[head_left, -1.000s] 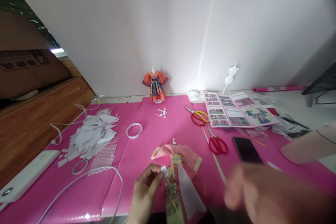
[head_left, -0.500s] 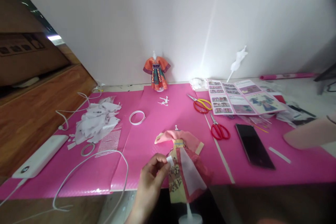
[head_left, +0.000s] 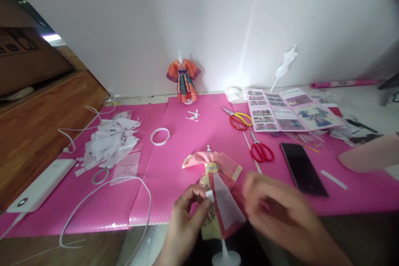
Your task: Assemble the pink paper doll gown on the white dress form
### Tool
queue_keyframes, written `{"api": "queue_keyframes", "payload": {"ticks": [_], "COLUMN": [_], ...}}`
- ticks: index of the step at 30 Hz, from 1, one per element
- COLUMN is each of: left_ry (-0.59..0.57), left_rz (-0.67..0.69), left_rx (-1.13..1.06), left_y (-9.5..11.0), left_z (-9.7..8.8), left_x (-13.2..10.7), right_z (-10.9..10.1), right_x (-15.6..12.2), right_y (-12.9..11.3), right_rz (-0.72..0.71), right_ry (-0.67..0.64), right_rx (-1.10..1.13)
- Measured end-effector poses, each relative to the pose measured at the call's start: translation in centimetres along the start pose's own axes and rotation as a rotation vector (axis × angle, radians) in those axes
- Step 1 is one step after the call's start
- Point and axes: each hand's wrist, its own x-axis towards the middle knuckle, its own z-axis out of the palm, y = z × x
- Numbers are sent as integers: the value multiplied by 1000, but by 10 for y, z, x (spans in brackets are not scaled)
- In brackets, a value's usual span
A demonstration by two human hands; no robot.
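A small doll dress (head_left: 218, 183) in pink, cream and white stands on a white stand (head_left: 226, 257) at the near edge of the pink mat (head_left: 174, 162). My left hand (head_left: 187, 216) is closed in a pinch on a small white paper piece (head_left: 209, 195) right beside the skirt. My right hand (head_left: 277, 212) is blurred by motion just right of the dress, with its fingers near the skirt's red edge. Whether the right hand holds anything cannot be told.
Red scissors (head_left: 261, 149), yellow-handled scissors (head_left: 238, 118), a black phone (head_left: 303, 168) and an instruction leaflet (head_left: 289, 110) lie to the right. A tape ring (head_left: 160, 136), paper scraps (head_left: 109, 143), a white power bank (head_left: 40, 185) with cable lie left. A finished dress model (head_left: 183, 77) stands at the wall. Another person's arm (head_left: 368, 158) rests far right.
My right hand, out of view half a second ago, has come back in beside the dress. My left hand keeps its pinch on the white piece and has shifted slightly right.
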Motion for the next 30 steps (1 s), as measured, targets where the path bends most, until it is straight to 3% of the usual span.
{"api": "queue_keyframes", "payload": {"ticks": [3,6,18,30], "left_ry": [-50,-92,-169,-132], "left_rz": [-4,-6,-14,91], "left_rx": [43,91,203,202], "left_y": [-1,1,-3,-6], "left_z": [6,13,17,16], "left_x": [1,3,-2,4], "right_z": [14,23,23,28], "right_x": [12,11,4,1], "right_y": [38,52,56,61], "right_rz": [109,158,188,27], "right_ry": [4,-10,-107,-107], "right_rx": [-75,-117,-205,-214]}}
